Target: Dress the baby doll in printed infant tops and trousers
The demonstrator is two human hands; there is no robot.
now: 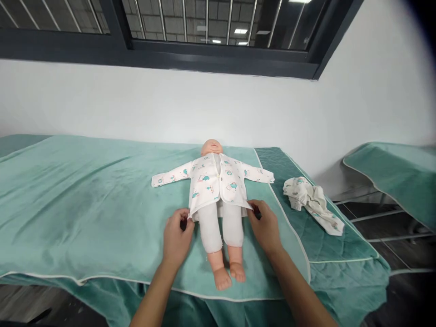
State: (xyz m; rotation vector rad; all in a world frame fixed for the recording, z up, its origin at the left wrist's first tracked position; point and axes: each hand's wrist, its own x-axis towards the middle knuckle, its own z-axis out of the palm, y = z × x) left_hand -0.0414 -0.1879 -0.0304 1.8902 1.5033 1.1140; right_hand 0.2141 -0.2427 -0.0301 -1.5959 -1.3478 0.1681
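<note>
A baby doll (211,147) lies on its back, its head toward the wall and its bare feet toward me. It wears a white printed jacket (207,181) with both sleeves spread wide; the front meets at the chest and parts lower down. White cloth covers its legs (233,226) to below the knees. My left hand (177,237) pinches the jacket's lower hem at the left side. At the right corner of the hem, my right hand (265,226) pinches the fabric between thumb and fingers.
A crumpled printed garment (311,202) lies right of the doll on a dark green quilted cover (340,250). Beneath the doll is a light green sheet (102,218). A white wall (143,104) and barred window (211,22) stand behind; another green-covered bed (402,177) is at the right.
</note>
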